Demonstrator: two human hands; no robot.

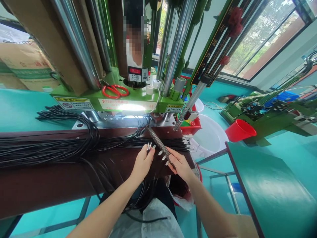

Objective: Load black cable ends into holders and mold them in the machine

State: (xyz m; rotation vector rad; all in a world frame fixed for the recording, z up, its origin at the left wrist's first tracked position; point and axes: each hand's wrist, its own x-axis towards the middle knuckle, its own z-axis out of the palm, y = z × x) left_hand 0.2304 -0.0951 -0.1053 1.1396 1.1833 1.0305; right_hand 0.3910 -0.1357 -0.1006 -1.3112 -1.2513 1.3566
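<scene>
My left hand [143,162] is closed in a pinch, with small metal-ended cable connectors [149,147] between thumb and fingers. Held at a slant in my right hand [181,165] is a narrow dark metal mold bar [158,141]. Several pale connector ends [163,156] stick out along the bar's lower left side. The bar's far end points up at the press, and my left fingertips are close beside its middle. Behind both hands, a long bundle of black cables [61,148] lies across the brown bench, its silvery connector ends [187,142] at the right. More black cable hangs over my lap.
A green press [141,103] with steel columns stands over the bench [59,185]. Red-handled scissors [115,91] and white rolls [149,89] lie on its ledge. To the right are a white basin [210,135], a red bucket [240,131] and a green-topped table [272,178].
</scene>
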